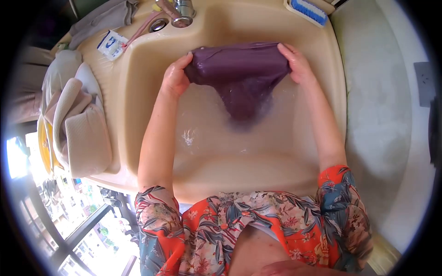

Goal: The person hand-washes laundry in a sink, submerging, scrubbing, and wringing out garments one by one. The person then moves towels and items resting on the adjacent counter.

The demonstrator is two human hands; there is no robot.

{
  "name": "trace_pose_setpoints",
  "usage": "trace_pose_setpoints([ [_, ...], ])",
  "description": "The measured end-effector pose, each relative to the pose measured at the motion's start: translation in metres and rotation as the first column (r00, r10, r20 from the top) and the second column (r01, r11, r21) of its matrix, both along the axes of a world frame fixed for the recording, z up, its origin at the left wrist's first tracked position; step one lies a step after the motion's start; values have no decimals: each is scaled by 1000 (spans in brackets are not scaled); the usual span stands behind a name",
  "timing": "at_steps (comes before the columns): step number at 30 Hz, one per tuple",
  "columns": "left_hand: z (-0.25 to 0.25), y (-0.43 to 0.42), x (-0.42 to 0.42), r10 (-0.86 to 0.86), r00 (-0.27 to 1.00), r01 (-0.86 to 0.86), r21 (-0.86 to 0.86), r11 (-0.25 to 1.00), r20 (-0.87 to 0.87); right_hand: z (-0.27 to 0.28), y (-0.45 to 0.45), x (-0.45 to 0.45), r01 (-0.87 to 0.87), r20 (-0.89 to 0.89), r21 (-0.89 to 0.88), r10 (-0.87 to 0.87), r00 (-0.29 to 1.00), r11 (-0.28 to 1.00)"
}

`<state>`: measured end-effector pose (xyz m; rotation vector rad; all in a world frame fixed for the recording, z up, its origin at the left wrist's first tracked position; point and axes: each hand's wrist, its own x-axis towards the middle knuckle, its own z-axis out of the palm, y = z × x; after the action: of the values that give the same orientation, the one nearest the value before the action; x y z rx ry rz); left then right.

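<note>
A pair of dark purple underpants (239, 64) is stretched sideways between my hands over the beige sink (132, 99). Its narrow lower part hangs into the cloudy water (207, 133). My left hand (178, 76) grips the left end of the waistband, thumb on top. At the opposite end, my right hand (296, 64) pinches the other corner, fingers folded round the cloth. Both hands look wet, and the fabric has a wet shine.
A chrome tap (182, 18) stands at the back left, with a white packet (112, 45) beside it. Pale folded cloths (85, 129) lie on the left ledge, and a grey cloth (103, 20) behind. A blue-bristled brush (308, 10) rests on the back right rim.
</note>
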<state>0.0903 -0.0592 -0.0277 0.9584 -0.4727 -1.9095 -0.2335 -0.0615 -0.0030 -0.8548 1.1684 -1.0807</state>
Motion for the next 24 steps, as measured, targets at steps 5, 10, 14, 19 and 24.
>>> trace_pose_setpoints([
  [5,41,5,5,-56,998,55,-157,986,-3,41,7,-4,-44,146,-99,58,987,994],
  [10,53,16,12,-91,996,86,-239,967,-11,57,18,-6,-55,185,-174,87,979,983],
  [14,61,23,13,-93,996,85,-282,956,-16,63,23,-9,-61,180,-218,102,978,974],
  [19,62,32,15,-108,994,96,-321,942,-20,69,28,-7,-89,171,-246,133,976,965],
  [24,67,42,10,-82,996,67,-350,934,-28,72,30,-3,-106,183,-262,157,970,959],
])
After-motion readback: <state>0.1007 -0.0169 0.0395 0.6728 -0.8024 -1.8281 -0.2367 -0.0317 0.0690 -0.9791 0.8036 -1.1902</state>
